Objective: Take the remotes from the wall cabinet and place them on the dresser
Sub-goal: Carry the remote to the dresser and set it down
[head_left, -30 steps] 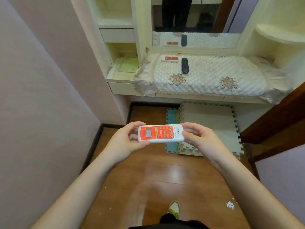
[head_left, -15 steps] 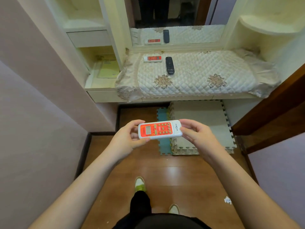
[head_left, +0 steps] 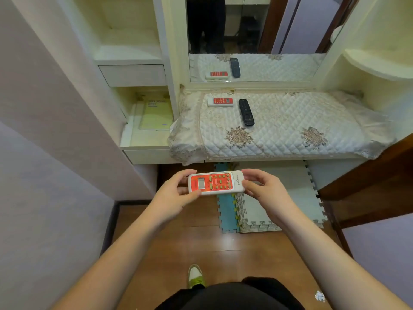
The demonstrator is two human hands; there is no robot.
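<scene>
Two hands at frame centre, holding one red-and-white remote [head_left: 216, 183] level over the wooden floor [head_left: 201, 242]. Left hand [head_left: 173, 194] pinching the display end, thumb on the near edge, fingers curled behind and mostly hidden. Right hand [head_left: 264, 191] gripping the other end, thumb across the near edge, fingertips out of sight under the casing. Small brand mark on the white end too small to read.

Further up, on the dresser [head_left: 156, 156], under a quilted cloth [head_left: 290, 121]: second red-and-white remote [head_left: 220, 101] lying crosswise near the mirror [head_left: 279, 41], black remote [head_left: 246, 112] just beside it to the right, lengthwise, apparently not touching. Both repeated in the mirror, along with dark trouser legs cut off by the top edge.

Left of centre, a yellow-green notebook [head_left: 157, 114] flat in an open shelf, cover text only partly legible. Foam mats [head_left: 279, 204] stacked below the dresser, partly hidden by the right hand. One shoe [head_left: 196, 276] at the bottom edge, half covered by dark clothing.
</scene>
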